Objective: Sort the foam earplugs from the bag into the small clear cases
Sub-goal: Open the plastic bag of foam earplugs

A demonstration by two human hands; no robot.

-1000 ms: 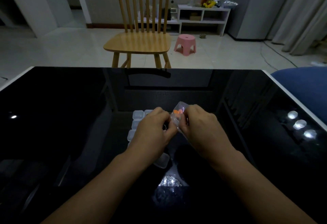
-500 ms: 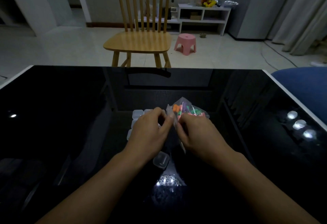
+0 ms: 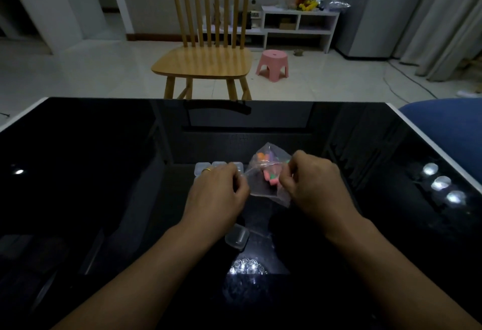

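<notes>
Hands [image 3: 263, 188] moved apart, stretching crinkly clear bag [image 3: 263, 186]; foam earplugs [image 3: 271, 177] inside.

a glossy black table [image 3: 104, 173] with a thin white edge carries everything, its surface mirroring the room and several bright lamp spots. a row of small clear cases [image 3: 208, 166] lies on it near the middle, partly hidden behind a hand. one more small clear case [image 3: 236, 236] lies apart on the near side, just beyond a bright cluster of reflected lights
</notes>
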